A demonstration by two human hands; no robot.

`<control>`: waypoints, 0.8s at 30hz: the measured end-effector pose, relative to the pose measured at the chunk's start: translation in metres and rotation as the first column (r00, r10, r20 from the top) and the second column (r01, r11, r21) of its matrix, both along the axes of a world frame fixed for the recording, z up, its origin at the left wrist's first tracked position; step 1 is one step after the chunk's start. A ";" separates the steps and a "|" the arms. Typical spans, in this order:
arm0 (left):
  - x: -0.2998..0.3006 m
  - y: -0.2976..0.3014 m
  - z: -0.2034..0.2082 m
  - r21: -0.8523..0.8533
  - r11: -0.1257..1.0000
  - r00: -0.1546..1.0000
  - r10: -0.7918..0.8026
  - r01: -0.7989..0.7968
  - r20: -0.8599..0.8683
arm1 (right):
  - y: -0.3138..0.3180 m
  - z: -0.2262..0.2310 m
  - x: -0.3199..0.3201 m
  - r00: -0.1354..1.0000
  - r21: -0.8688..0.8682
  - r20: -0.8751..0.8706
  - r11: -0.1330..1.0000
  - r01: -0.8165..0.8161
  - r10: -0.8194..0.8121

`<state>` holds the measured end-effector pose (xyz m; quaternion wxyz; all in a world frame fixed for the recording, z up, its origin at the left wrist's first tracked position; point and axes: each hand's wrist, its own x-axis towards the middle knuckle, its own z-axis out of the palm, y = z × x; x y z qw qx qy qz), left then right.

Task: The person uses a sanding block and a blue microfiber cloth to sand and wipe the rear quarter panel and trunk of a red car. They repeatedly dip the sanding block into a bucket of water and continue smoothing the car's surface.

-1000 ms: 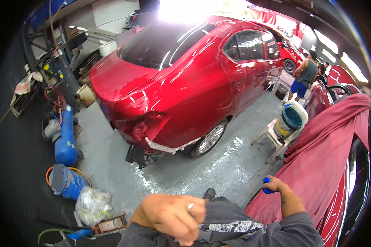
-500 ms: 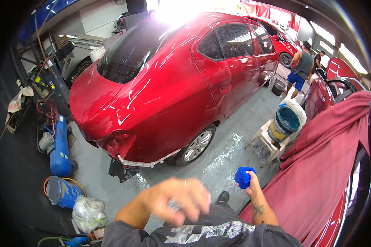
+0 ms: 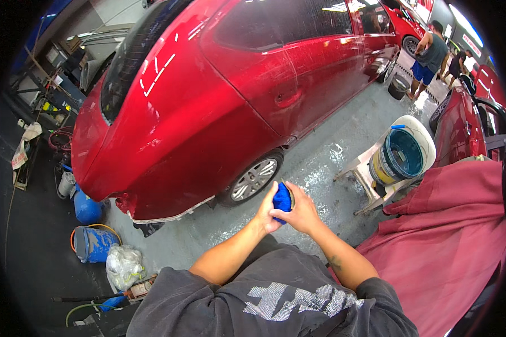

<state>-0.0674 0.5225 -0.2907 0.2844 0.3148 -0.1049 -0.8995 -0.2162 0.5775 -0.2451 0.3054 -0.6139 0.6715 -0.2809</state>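
Between my two hands is a bunched, bright blue cloth [image 3: 282, 202], held out in front of my chest. My left hand [image 3: 267, 212] is closed around its left side, and my right hand [image 3: 302, 210] wraps the right side with the thumb across the near end. Parts of the cloth are hidden by the fingers. Just beyond my hands stands the red car [image 3: 208, 140], its rear wheel [image 3: 256, 178] nearest to them. Neither hand touches the car.
To the right, a white plastic chair [image 3: 361, 178] holds a dark bucket [image 3: 406, 151]. Dark red fabric [image 3: 433, 230] drapes over a car. Left are a blue tank [image 3: 89, 209], a blue pail [image 3: 95, 247] and a plastic bag [image 3: 123, 267]. Another person [image 3: 430, 56] stands far right. The grey floor looks wet.
My left hand has come over to the cloth and closed on it. My right hand has brought the cloth leftward and up to the middle. The view has shifted closer to the car.
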 end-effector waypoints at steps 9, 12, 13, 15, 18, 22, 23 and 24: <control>-0.106 -0.144 -0.059 -0.006 0.979 0.971 -0.200 0.202 0.134 | -0.107 -0.047 -0.170 0.949 0.201 0.300 0.979 0.039 -0.100; -0.171 -0.204 -0.094 0.027 0.942 0.938 -0.335 0.334 0.091 | -0.107 -0.092 -0.269 0.787 0.111 0.514 0.936 0.335 -0.342; -0.195 -0.224 -0.099 0.034 0.918 0.917 -0.397 0.396 0.026 | -0.104 -0.109 -0.306 0.754 0.109 0.481 0.884 0.454 -0.447; -0.235 -0.250 -0.095 0.027 0.905 0.902 -0.426 0.425 0.064 | -0.096 -0.101 -0.356 0.537 0.237 0.452 0.676 0.697 -0.712; -0.313 -0.271 -0.100 0.016 0.875 0.872 -0.484 0.485 0.073 | -0.062 -0.113 -0.444 0.114 0.392 0.649 0.459 0.797 -0.752; -0.455 -0.293 -0.067 -0.307 0.715 0.778 -0.567 0.628 0.270 | -0.038 -0.121 -0.558 0.075 0.333 0.655 0.376 0.865 -0.752; -0.496 -0.292 -0.059 -0.357 0.672 0.760 -0.591 0.649 0.271 | -0.036 -0.120 -0.586 0.091 0.285 0.640 0.346 0.894 -0.763; -0.537 -0.292 -0.066 -0.403 0.622 0.741 -0.563 0.672 0.366 | -0.036 -0.126 -0.612 0.124 0.252 0.586 0.325 0.912 -0.801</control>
